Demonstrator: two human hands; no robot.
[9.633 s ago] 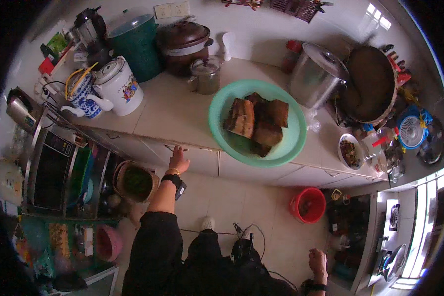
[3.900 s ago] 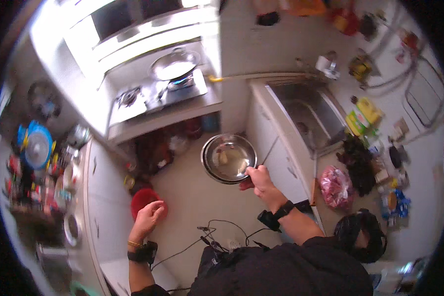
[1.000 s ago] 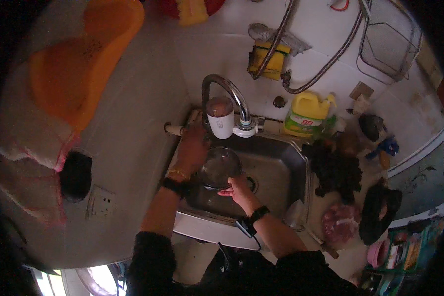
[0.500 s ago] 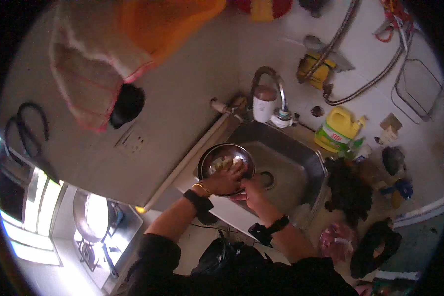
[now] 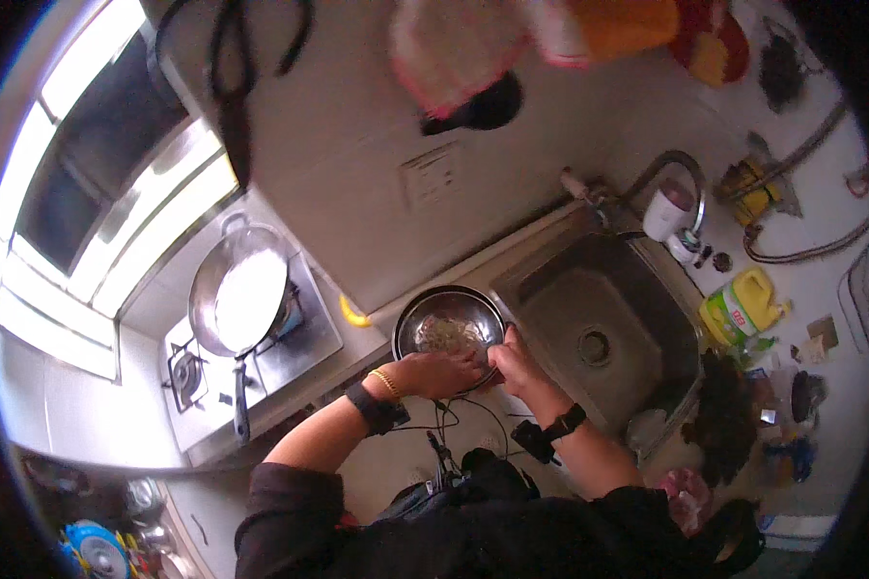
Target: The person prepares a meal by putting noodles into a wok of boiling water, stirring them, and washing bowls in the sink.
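Note:
A shiny metal bowl point(image 5: 497, 309) is held in front of me, beside the left edge of the sink. Pale, wet-looking food pieces point(image 5: 444, 335) lie in its bottom; their kind is unclear. My left hand point(image 5: 439, 373), below a gold bracelet and a black wristband, lies across the near rim with its fingers bent together over the edge. Its thumb and part of its fingertips are hidden. On the bowl's right side, my right hand point(image 5: 518, 365) is closed round the rim, the thumb on top. The dark outer edge suggests a second bowl nested underneath.
At the right is the steel sink point(image 5: 603, 405) with its tap point(image 5: 684, 241). A yellow-green bottle point(image 5: 743, 307) stands beyond it. To the left, a pan point(image 5: 208, 299) sits on the gas stove point(image 5: 309, 338). Cloths point(image 5: 463, 48) and scissors point(image 5: 230, 96) hang on the wall. Cables point(image 5: 473, 415) dangle below the bowl.
My view has swung left, bringing the stove and pan further into sight. The bowl has moved from over the sink's left side to outside it. My left fingers have drawn back toward the near rim.

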